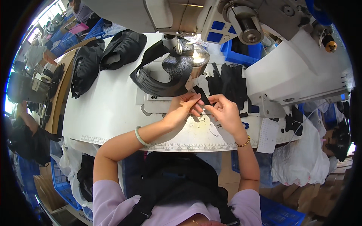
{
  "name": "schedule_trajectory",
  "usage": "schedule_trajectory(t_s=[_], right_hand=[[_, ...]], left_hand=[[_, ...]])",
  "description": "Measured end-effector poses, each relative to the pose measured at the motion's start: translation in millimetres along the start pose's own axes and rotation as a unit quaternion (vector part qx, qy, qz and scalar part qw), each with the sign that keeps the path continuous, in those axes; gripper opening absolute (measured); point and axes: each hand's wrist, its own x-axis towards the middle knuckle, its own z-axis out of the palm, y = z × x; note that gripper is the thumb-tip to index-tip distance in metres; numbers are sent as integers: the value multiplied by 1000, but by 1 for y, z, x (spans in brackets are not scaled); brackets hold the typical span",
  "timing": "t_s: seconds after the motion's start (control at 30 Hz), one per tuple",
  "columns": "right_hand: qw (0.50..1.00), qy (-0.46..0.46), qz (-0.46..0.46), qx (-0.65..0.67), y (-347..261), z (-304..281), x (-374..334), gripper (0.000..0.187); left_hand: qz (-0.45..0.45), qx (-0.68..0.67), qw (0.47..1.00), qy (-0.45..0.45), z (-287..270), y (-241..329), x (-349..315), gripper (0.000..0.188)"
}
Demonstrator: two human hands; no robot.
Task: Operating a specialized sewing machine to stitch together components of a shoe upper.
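A short black fabric strip (201, 95) is pinched between my two hands, just in front of the sewing machine's needle area. My left hand (183, 108) closes thumb and fingers on its near left side. On the other side, my right hand (225, 112) grips the strip's lower end with the fingertips. Behind my left hand, a black shoe upper (158, 83) with a textured mesh part sits on the machine bed under the machine head (177, 15). To the right of it lies a pile of black fabric strips (230, 84).
Two black shoe uppers (122, 49) lie at the table's left. A blue bin (241, 52) stands at the back right. A ruler strip (169, 146) runs along the front edge. A white card (268, 135) hangs over the right edge, near a plastic bag (299, 158).
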Motion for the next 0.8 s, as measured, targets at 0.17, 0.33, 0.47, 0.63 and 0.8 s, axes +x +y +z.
schedule_trajectory(t_s=[0.17, 0.33, 0.47, 0.63, 0.8], right_hand=[[994, -7, 27, 110, 4, 4, -2, 22], [982, -24, 51, 182, 4, 4, -4, 24], [998, 54, -7, 42, 0, 14, -7, 28], [980, 116, -140, -77, -18, 18, -17, 21], [989, 35, -133, -55, -20, 30, -29, 22]], left_hand=[[13, -4, 1000, -7, -3, -1, -3, 28], [52, -2, 999, -9, -2, -2, -4, 27], [35, 143, 989, -5, -9, -1, -6, 26], [21, 267, 962, 52, -20, 10, -21, 25], [20, 166, 986, -13, -14, 24, -36, 27]])
